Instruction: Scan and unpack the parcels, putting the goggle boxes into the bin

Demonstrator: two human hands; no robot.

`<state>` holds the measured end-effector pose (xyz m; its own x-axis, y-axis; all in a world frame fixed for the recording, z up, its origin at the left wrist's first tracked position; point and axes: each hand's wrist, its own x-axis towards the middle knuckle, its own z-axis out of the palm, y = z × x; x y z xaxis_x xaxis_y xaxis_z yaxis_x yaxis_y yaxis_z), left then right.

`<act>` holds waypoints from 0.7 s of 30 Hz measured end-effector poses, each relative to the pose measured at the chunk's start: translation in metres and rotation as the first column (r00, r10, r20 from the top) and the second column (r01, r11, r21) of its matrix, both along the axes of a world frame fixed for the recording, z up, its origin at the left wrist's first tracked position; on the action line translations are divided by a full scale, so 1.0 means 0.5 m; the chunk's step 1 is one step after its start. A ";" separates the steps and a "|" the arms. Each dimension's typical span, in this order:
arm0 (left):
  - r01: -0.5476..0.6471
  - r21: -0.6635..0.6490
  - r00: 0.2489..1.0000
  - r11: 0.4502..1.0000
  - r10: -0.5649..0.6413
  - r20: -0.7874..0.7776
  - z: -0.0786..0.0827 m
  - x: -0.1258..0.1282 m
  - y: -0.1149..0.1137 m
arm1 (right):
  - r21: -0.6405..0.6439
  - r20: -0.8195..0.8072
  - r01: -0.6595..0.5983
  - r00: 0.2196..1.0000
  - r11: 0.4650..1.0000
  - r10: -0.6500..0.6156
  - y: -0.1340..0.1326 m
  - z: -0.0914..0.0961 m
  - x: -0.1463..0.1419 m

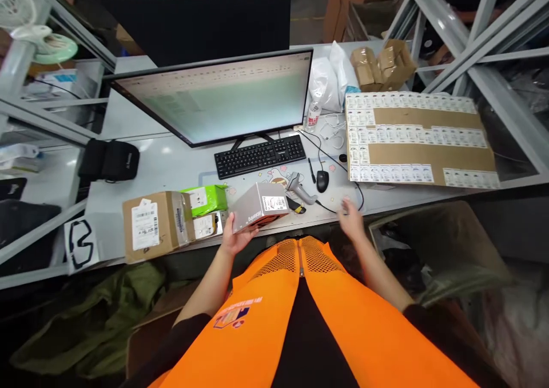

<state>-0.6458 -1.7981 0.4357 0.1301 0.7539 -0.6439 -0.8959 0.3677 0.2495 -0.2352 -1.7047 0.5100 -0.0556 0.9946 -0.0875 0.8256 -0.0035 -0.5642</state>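
A grey box with a white label on its end is gripped by my left hand, tilted over the table's front edge. My right hand is off the table edge, its fingers partly curled, and I see nothing in it. Near it lie a black mouse and the cable of a grey barcode scanner. A yellow and black box cutter lies between the scanner and the front edge. Left of the grey box are a green package, a small white-labelled parcel and a brown carton.
A monitor and black keyboard occupy the table's middle. Cardboard covered in label stickers lies at right, by a plastic bottle. A lined bin stands below right. A black case sits at left.
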 end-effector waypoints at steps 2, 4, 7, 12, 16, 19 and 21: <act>-0.054 -0.002 0.999 0.999 0.054 0.001 -0.001 0.012 -0.012 | -0.043 0.063 -0.027 0.998 0.999 0.030 0.055 -0.028 -0.060; -0.095 -0.021 0.995 0.995 0.095 -0.001 -0.001 0.021 -0.031 | -0.139 0.169 -0.097 0.978 0.985 0.120 0.108 -0.054 -0.137; -0.154 -0.048 0.988 0.987 0.154 -0.005 0.003 0.036 -0.068 | -0.288 0.305 -0.172 0.916 0.942 0.261 0.158 -0.082 -0.234; -0.263 -0.062 0.965 0.963 0.262 -0.027 0.012 0.066 -0.121 | -0.297 0.318 -0.129 0.921 0.946 0.225 0.191 -0.077 -0.273; -0.319 -0.108 0.947 0.942 0.313 -0.072 0.012 0.076 -0.140 | -0.413 0.025 -0.213 0.969 0.886 0.245 0.222 0.004 -0.229; -0.323 -0.137 0.945 0.937 0.311 -0.100 0.013 0.069 -0.141 | -0.595 -0.335 -0.490 0.872 0.637 0.357 0.238 0.103 -0.177; -0.298 -0.149 0.952 0.943 0.284 -0.111 0.014 0.062 -0.135 | -0.634 -0.474 -0.613 0.789 0.471 0.391 0.242 0.165 -0.147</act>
<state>-0.6149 -1.8658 0.4429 -0.1411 0.6353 -0.7593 -0.9473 0.1361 0.2900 -0.3089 -1.5836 0.5924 -0.6519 0.3771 -0.6579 0.6679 -0.1254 -0.7336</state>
